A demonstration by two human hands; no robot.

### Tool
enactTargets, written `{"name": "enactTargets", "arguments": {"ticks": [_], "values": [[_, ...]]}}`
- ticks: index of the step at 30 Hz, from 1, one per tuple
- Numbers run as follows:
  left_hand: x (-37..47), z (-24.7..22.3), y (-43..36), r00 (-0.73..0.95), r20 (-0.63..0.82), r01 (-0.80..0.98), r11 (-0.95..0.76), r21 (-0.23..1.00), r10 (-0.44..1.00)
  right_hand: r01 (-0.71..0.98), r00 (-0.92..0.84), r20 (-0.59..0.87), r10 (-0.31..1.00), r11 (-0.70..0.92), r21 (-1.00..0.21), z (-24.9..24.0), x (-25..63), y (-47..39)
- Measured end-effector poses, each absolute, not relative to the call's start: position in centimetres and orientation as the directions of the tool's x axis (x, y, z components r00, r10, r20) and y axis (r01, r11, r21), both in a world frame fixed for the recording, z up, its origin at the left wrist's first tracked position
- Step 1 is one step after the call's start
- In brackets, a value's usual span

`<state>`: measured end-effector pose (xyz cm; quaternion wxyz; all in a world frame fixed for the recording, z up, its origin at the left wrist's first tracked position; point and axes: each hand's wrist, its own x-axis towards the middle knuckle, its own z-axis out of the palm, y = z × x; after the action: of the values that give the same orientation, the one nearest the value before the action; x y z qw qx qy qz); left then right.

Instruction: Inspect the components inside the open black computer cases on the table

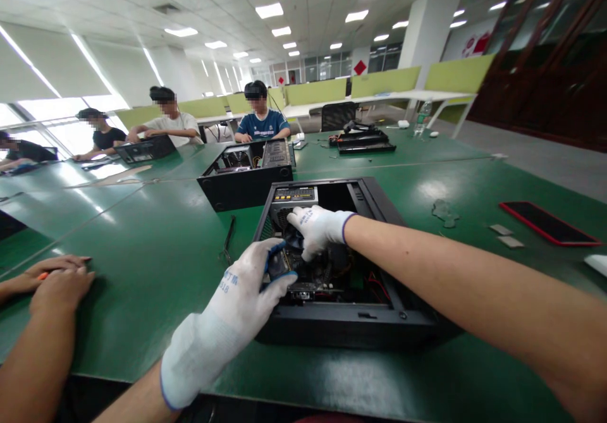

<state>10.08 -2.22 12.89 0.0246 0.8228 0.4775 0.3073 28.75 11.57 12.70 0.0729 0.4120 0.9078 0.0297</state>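
An open black computer case [332, 325] lies on the green table, its inner parts facing up. My left hand [251, 277], in a white glove with blue fingertips, is at the case's left side, thumb and fingers closed around a small dark block [279, 263]. Inside the case, beside the power supply [294, 199], is my right hand [317, 226], also gloved. Its fingers reach down near a dark round fan [294, 238]; the fingertips are partly hidden, and I cannot make out whether they hold anything. Dark boards and cables show below it.
Another open case [251, 186] stands beyond mine. A red-edged black tray [550, 222] lies at right, near a crumpled clear bag [444, 211]. A person's bare hands [61, 277] rest at left. Several people sit across the green table [156, 233]. A bottle [422, 118] stands far right.
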Motion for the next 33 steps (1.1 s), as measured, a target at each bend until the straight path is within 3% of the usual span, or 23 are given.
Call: {"name": "enactTargets", "arguments": {"ticks": [6,11,17,24,33], "values": [[10.2,14.1,-2.1,0.431,0.369,0.780,-0.546,0.307,0.823,0.798,-0.599,0.027,0.801,0.593,0.105,17.2,32.7,8.8],[11.6,15.3,1.0,0.527,0.179,0.833,-0.547,0.084,0.831,0.869,-0.494,0.200,0.846,0.487,0.088,16.8,35.8,8.2],[15.9,14.8,7.4,0.523,-0.216,0.819,-0.556,-0.142,0.825,0.920,-0.369,0.269,0.890,0.390,-0.027,15.0,36.8,8.7],[19.3,11.8,11.6,0.471,-0.428,0.813,-0.568,-0.127,0.771,0.930,-0.352,0.242,0.904,0.366,-0.017,15.0,37.0,8.5],[19.2,9.7,13.8,0.436,-0.441,0.834,-0.536,-0.129,0.784,0.918,-0.379,0.251,0.891,0.395,-0.014,14.7,37.1,8.7]]}}
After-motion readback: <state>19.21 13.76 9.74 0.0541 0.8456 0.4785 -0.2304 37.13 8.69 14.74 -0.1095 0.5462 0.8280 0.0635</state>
